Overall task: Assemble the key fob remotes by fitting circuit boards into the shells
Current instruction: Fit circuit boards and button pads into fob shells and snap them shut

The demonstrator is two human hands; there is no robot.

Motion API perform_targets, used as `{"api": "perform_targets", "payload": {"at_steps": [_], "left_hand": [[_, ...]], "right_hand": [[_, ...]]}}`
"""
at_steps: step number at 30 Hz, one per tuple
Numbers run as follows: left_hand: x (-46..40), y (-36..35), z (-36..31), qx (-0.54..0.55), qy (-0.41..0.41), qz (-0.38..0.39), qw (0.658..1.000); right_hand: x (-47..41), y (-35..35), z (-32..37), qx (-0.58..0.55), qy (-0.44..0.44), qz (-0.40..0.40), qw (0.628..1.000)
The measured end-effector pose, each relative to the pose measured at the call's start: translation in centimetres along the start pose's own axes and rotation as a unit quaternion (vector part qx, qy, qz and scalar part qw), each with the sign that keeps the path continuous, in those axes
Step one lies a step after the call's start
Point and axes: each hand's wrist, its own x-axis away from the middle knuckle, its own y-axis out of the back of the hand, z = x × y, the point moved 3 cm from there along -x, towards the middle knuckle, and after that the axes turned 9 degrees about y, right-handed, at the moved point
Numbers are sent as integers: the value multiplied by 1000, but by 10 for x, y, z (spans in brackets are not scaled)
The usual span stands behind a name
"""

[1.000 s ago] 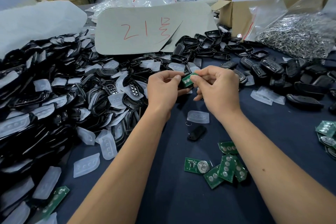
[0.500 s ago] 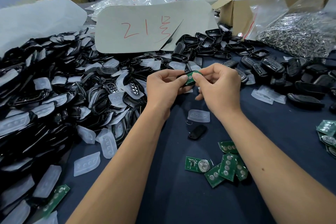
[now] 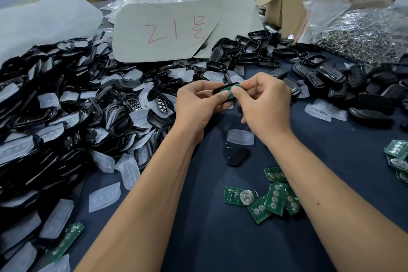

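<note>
Above the middle of the table, my left hand (image 3: pixel 197 106) grips a black key fob shell (image 3: pixel 220 89) with a green circuit board (image 3: pixel 229 90) lying in it. My right hand (image 3: pixel 263 104) pinches the board's right end, thumb pressed on its face. Both thumbs meet on the board, which is mostly hidden by fingers. Several loose green circuit boards (image 3: pixel 274 199) lie on the dark cloth near my right forearm. One small black shell piece (image 3: pixel 238 157) lies below my hands.
A big heap of black shells and clear rubber pads (image 3: pixel 66 121) fills the left side. More black shells (image 3: pixel 331 79) lie at the right back, and further boards (image 3: pixel 397 152) at the right edge. A grey card (image 3: pixel 176 31), a cardboard box (image 3: pixel 284 11) and a bag of metal rings (image 3: pixel 362 33) stand behind.
Both hands have shifted slightly away from me with the shell and board. The black shell rim now shows more around the board, which sits deeper in it.
</note>
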Motion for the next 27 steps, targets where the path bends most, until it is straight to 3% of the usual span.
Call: {"api": "perform_targets", "payload": {"at_steps": [11, 16, 27], "left_hand": [[-2, 1, -1, 15, 0, 11, 1000], [0, 0, -3, 24, 4, 32, 999], [4, -14, -1, 149, 47, 11, 988]], "right_hand": [[-5, 9, -5, 32, -11, -3, 999], [-8, 5, -11, -136, -71, 52, 987], [-8, 6, -9, -274, -109, 38, 955]]}}
